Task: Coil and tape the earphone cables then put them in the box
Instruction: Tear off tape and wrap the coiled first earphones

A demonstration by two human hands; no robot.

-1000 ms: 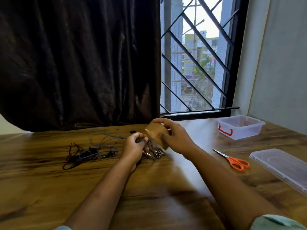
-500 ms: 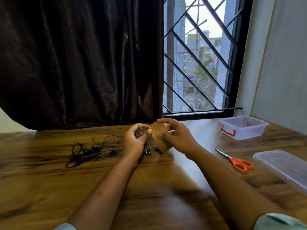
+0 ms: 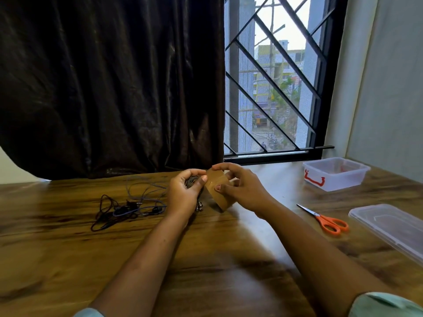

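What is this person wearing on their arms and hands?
The left hand and right hand are bare: no gloves, rings or watch visible. Forearms are uncovered. A pale green left sleeve and right sleeve show only at the frame's bottom edge.

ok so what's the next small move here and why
Probably peel a short strip from the tape roll and lay it over the coiled cable. The left hand grips the coil as a bundle, the right hand holds the roll right beside it, and no tape shows on the coil yet. The scissors lie off to the right for the cut.
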